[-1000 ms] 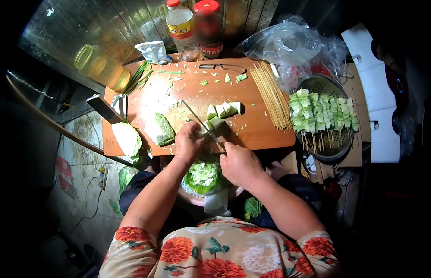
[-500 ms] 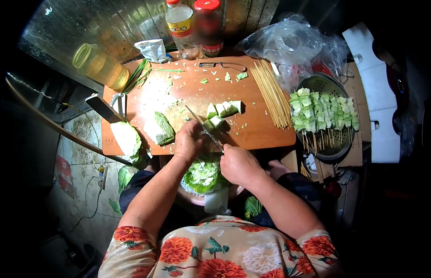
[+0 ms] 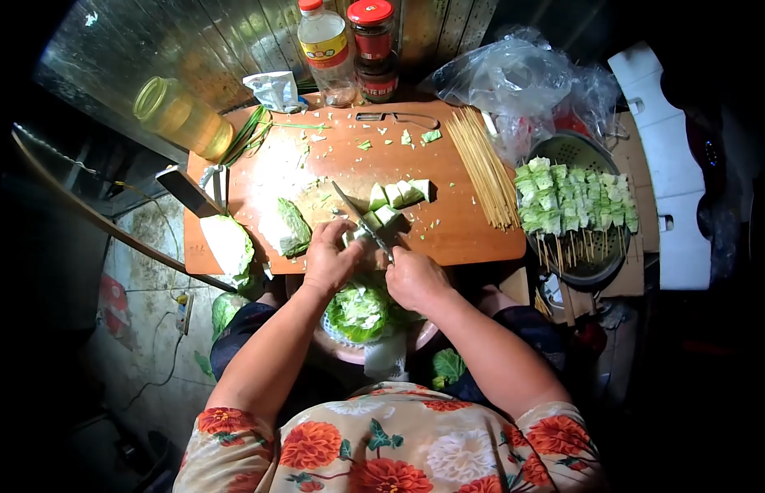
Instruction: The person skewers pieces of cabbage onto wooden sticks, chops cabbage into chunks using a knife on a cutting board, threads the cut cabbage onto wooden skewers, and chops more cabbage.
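My right hand (image 3: pixel 417 282) grips the handle of a knife (image 3: pixel 355 209), whose blade slants up and left across the front of the wooden board. Just left of the blade, my left hand (image 3: pixel 330 261) holds a pale green cabbage piece (image 3: pixel 349 237) between thumb and fingers, partly hidden by them. Past the blade lie a cut cabbage chunk (image 3: pixel 387 215) and a row of cabbage chunks (image 3: pixel 400 194). Left of my left hand rests a cabbage wedge (image 3: pixel 293 227), with a cabbage leaf (image 3: pixel 228 246) at the board's left edge.
Bamboo skewers (image 3: pixel 483 168) lie on the board's right side (image 3: pixel 473 246). Skewered cabbage (image 3: pixel 575 197) sits on a colander (image 3: pixel 610 261). A peeler (image 3: pixel 399 119), bottle (image 3: pixel 325 53), jars (image 3: pixel 372 37) and a leaning oil jar (image 3: pixel 181 119) stand behind. Below my hands is a basin of cabbage (image 3: pixel 358 312).
My left hand's fingers have spread a little and shifted left from the blade, showing the cabbage piece. The right hand and knife have shifted slightly; the view has moved a little.
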Demonstrator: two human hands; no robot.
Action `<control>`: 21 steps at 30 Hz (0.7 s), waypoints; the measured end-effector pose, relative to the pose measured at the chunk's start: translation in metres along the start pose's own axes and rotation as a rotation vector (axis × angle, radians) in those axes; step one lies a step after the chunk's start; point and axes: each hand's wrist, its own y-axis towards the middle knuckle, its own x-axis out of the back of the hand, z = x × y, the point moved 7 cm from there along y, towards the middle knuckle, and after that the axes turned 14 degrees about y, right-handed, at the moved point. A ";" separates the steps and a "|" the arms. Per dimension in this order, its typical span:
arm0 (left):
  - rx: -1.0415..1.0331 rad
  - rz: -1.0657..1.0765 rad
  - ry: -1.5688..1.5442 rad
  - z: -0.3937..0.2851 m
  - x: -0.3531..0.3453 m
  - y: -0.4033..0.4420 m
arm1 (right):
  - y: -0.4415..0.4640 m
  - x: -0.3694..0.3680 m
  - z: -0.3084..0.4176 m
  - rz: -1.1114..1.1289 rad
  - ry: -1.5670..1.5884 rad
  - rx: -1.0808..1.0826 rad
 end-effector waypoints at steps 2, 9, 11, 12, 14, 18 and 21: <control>0.171 0.099 -0.216 0.015 -0.008 -0.001 | 0.001 -0.001 -0.001 0.002 -0.010 0.013; 0.423 0.206 -0.670 0.018 -0.018 -0.008 | -0.017 0.011 0.020 -0.009 0.006 0.058; 0.495 0.200 -0.658 0.022 -0.017 -0.009 | -0.022 0.011 0.023 -0.031 0.017 0.112; 0.496 0.200 -0.660 0.022 -0.018 -0.009 | -0.026 0.012 0.025 -0.054 0.028 0.166; 0.500 0.200 -0.652 0.025 -0.019 -0.007 | -0.029 0.013 0.025 -0.047 0.045 0.183; 0.526 0.210 -0.640 0.031 -0.021 -0.002 | -0.041 0.018 0.031 -0.026 0.069 0.177; 0.598 0.240 -0.568 0.029 -0.018 -0.001 | -0.041 0.017 0.024 -0.050 0.083 0.185</control>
